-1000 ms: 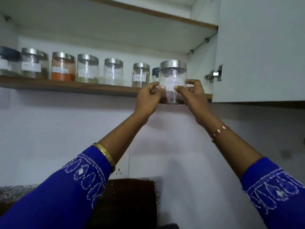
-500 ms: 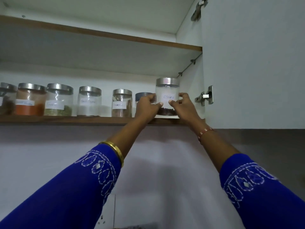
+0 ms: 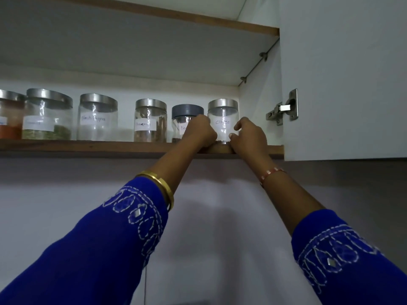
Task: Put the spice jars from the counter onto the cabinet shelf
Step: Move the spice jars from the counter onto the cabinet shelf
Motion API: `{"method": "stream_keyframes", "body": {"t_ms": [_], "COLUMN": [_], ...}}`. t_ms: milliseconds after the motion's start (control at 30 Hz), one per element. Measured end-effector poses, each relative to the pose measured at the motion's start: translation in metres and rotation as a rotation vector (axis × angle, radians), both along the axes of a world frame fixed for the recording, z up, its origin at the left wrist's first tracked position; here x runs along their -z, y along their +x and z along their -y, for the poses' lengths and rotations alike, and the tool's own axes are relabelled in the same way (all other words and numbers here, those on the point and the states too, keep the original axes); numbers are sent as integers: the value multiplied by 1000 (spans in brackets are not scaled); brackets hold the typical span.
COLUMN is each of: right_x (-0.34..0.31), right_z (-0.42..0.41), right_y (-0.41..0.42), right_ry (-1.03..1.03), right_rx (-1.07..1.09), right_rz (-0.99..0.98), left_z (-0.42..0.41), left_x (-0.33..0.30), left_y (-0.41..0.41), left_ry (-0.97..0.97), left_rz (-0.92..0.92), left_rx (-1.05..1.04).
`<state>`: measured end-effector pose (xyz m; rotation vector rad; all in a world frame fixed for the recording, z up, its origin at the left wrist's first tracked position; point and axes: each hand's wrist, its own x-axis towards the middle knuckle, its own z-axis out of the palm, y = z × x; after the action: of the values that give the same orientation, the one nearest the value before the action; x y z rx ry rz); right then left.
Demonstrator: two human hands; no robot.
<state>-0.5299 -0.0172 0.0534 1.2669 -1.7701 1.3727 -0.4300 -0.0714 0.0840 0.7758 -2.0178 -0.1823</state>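
A clear cloves jar with a steel lid and a handwritten label stands upright at the right end of the wooden cabinet shelf, close to the cabinet's side wall. My left hand presses against its lower left side. My right hand cups its lower right side, thumb on the base. Left of it on the shelf stand a dark-lidded jar, a cinnamon jar, a black pepper jar, a jar of green herbs and a jar of red powder. The counter is out of view.
The open white cabinet door hangs right of the jar, with its metal hinge sticking out near my right hand. An upper shelf runs overhead. A pale wall lies below the shelf.
Both hands carried the cloves jar up and back from the shelf's front edge and set it down on the shelf beside the dark-lidded jar. The camera has tilted upward.
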Motion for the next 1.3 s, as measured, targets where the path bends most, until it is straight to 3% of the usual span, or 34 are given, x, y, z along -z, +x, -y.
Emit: {"method": "stream_keyframes", "body": {"t_ms": [200, 333, 500, 600, 733, 833, 1067, 1300], "right_x": [-13, -2, 47, 80, 123, 153, 226, 320], "right_z": [-1, -9, -23, -35, -49, -55, -54, -46], "right_y": [-5, 5, 7, 19, 56, 92, 186, 297], "right_ry": [184, 173, 28, 19, -6, 27, 42, 182], "right_rx": [-23, -45, 51, 37, -32, -124, -294, -449], "right_rz": [32, -6, -295, -263, -256, -136, 73, 294], "left_z": [-6, -11, -31, -44, -58, -62, -66, -45], "left_x": [-2, 12, 54, 84, 118, 143, 203, 286], "left_y": [6, 11, 32, 53, 85, 114, 209, 338], "left_ry": [25, -74, -284, -344, -236, -130, 23, 264], "left_rz": [118, -31, -223, -280, -368, -401, -483, -580], "left_rx": [35, 94, 187, 252, 332, 330, 263, 130]}}
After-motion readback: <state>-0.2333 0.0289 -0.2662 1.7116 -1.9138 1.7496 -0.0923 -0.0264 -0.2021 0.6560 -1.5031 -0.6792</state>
